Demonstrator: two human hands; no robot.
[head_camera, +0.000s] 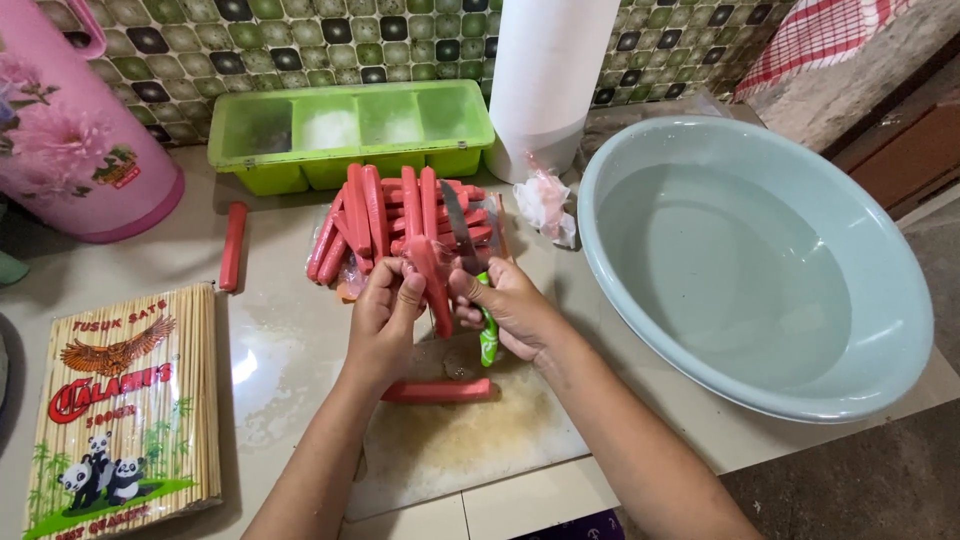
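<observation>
Sausage (432, 285) pinched between both hands above the cutting board (450, 440).
Left hand (385, 310) grips its top; right hand (505, 305) clasps a green-handled knife (487, 335) too (probably soft, slippery; best held mid-length).

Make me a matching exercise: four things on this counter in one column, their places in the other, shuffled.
1. knife
2. basin
3. skewer pack
4. compartment box

a. far right of the counter
b. against the tiled wall
c. in the right hand
d. near left of the counter

Pairs: 1-c, 2-a, 3-d, 4-b
</observation>
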